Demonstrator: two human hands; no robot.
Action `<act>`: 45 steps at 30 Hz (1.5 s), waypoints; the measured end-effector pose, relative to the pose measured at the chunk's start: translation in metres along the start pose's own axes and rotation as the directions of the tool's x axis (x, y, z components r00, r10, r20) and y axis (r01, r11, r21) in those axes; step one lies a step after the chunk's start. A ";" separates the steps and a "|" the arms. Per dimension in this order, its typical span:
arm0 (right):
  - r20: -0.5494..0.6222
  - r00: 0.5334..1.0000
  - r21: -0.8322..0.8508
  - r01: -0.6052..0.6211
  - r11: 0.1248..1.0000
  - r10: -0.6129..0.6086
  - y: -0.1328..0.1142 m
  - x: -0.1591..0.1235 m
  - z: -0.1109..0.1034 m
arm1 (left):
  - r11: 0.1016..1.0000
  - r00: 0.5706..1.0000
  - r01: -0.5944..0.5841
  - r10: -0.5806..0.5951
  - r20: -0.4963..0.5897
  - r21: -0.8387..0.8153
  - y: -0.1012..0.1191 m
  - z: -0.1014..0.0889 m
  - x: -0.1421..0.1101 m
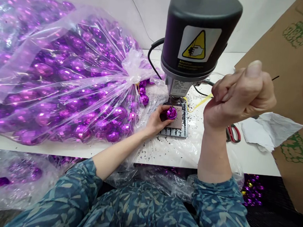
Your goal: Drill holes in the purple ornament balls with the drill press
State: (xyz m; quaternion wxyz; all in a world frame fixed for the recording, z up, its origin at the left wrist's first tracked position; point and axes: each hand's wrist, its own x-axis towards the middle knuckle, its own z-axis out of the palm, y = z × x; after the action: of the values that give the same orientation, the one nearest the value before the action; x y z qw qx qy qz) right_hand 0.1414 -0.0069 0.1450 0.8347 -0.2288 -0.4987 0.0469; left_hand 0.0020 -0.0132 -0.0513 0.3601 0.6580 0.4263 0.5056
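My left hand [159, 120] pinches a shiny purple faceted ball [171, 113] between thumb and fingers. The ball rests on a brown square board [177, 121] on the slotted metal base [182, 132] of a small drill press [198, 37]. Directly above the ball is the machine's chuck [175, 100]. My right hand [242, 95] is raised in a fist beside the machine, closed around what appears to be its feed handle. The fingers hide most of that handle; a thin dark tip sticks out on the right.
A big clear bag [53, 68] of purple balls fills the left. Red-handled scissors [233, 133] and crumpled white paper [267, 130] lie at right, beside a cardboard box [294, 102]. Dark shavings litter the white table [159, 155]. More balls [252, 191] sit below the edge.
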 end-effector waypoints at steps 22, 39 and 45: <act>-0.124 0.964 0.179 0.255 0.950 -0.236 0.038 -0.026 -0.016 | 1.000 1.000 0.015 -0.015 0.007 0.017 0.006 -0.001 -0.001; -0.015 1.000 0.112 -0.004 0.994 0.006 0.004 0.018 0.010 | 0.999 0.999 0.020 -0.018 -0.032 0.048 0.016 -0.003 -0.008; 0.032 0.996 0.134 -0.084 0.987 0.080 0.006 0.023 0.008 | 0.974 0.929 -0.121 0.043 0.367 0.194 0.069 -0.040 -0.066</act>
State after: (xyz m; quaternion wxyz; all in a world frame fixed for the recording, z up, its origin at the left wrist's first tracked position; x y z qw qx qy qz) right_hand 0.1472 0.0082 0.1645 0.8390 -0.1912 -0.4956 0.1181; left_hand -0.0313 -0.0986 -0.0037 0.3382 0.7916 0.3766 0.3422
